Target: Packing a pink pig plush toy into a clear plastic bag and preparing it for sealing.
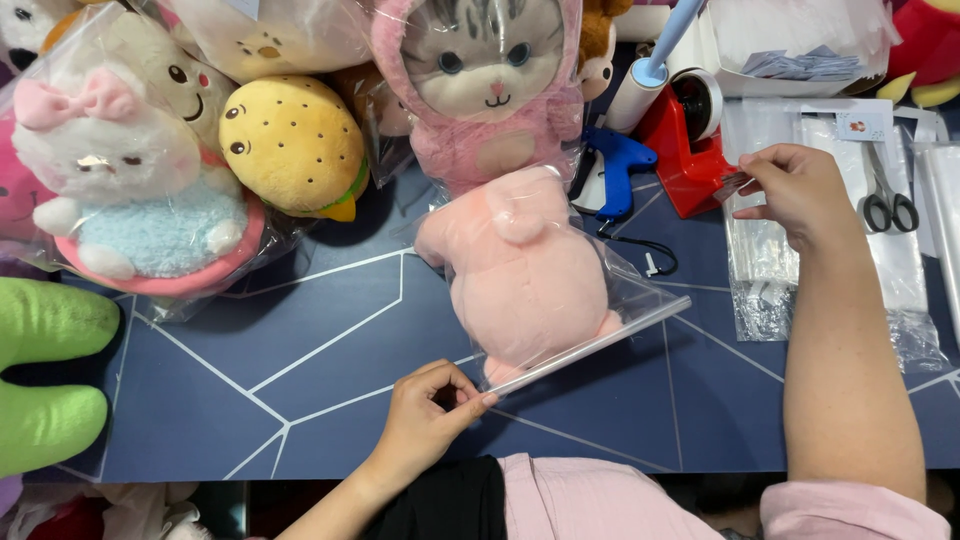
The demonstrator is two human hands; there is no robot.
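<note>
Fingers of the left hand [428,412] pinch the near open edge of a clear plastic bag [600,310], close to the near edge of the tabletop [300,380]; thumb and fingertips are closed together on the film. Inside the bag lies a pink plush toy [520,270], just beyond that hand and slightly to its right, its body reaching away toward the far side. The right hand [800,195] is well apart from the bag, farther off and to the right, with its forearm running back to the near edge. Its fingers are curled and closed on the end of the tape at a red tape dispenser [690,140], which stands just left of it.

The tabletop is dark blue with thin white lines crossing it. Beside the right hand lie flat clear bags [900,270] in a stack, with scissors [885,205] on top. A blue tagging gun [615,165] lies between the dispenser and the pink toy.

On the far side sits a grey cat plush in a pink hood [490,70], wrapped in plastic. To the far left are a yellow burger-shaped plush [295,145] and a bagged white bunny plush with a pink bow [120,170]. A green plush [45,370] sticks in at the near left.
</note>
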